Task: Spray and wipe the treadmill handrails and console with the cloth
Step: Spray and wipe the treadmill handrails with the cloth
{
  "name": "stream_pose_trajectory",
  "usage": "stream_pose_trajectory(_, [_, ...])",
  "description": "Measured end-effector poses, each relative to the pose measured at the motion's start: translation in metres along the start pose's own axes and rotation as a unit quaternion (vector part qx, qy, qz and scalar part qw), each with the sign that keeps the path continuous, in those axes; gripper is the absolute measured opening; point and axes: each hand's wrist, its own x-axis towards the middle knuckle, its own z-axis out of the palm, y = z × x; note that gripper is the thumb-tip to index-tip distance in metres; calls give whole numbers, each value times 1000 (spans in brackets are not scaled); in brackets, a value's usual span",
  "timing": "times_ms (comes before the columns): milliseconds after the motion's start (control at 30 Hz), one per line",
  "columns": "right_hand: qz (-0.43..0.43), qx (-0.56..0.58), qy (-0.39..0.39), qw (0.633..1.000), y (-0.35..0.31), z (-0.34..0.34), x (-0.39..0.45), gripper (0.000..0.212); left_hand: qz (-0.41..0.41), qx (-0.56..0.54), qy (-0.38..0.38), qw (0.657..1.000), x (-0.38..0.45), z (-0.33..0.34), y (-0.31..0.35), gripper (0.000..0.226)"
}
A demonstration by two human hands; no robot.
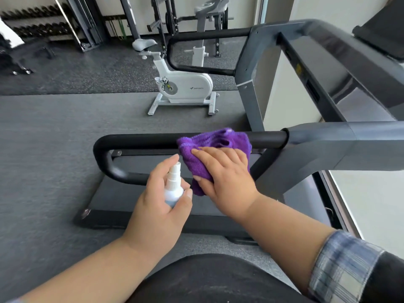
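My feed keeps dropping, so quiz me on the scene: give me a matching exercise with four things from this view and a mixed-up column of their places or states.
Things:
1. purple cloth
2. spray bottle
3. exercise bike
4. near handrail

Places or states:
A. stands on the floor beyond the treadmill
B. held upright in the left hand
C. black bar, partly covered by the cloth
D. draped over the rail, under the right hand

Pairs: 1-D, 2-B, 3-A, 4-C
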Motion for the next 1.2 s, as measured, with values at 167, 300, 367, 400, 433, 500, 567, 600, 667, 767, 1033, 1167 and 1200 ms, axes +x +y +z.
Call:
stream_pose_trajectory(167, [177,281,-34,943,-9,-7,-19,36,14,-8,-9,1000,6,7,7,64])
stream_pose_trajectory(300, [401,393,68,824,-7,-33,-33,25,25,-1,-3,1000,22,14,16,65])
stream_pose_trajectory(367, [489,448,100,742,-5,-42,-43,25,20,8,-12,1000,34,19,21,65])
stream_pose_trajectory(400, [519,485,110,696,-3,-46,-48,31,16,13,-20,1000,39,22,24,64])
stream_pose_trajectory(433, [542,533,127,637,0,-48,-52,39,14,19,-28,999,45,27,28,62])
stream_pose_trajectory(500, [586,626,175,483,3,-54,-58,44,17,36,-45,998,57,38,36,58])
stream_pose_trajectory(567, [600,668,204,390,2,-61,-65,40,33,58,-72,995,70,51,45,57])
stream_pose_trajectory(600, [594,678,209,378,2,-63,-70,38,47,77,-87,992,77,57,49,57])
stream_pose_trajectory(667, [581,693,213,369,2,-63,-79,38,77,125,-114,983,92,68,56,57])
stream_pose_trajectory(767, [581,695,214,366,0,-64,-90,34,110,204,-162,959,113,81,65,58])
stream_pose_trajectory(1033, [533,739,207,358,2,-61,-98,37,95,285,-217,929,134,100,72,57])
stream_pose_trajectory(1167, [531,745,177,364,3,-56,-97,36,92,288,-218,928,137,101,70,54])
stream_pose_trajectory(1200, [532,745,173,363,3,-55,-97,37,90,290,-217,928,136,100,70,53])
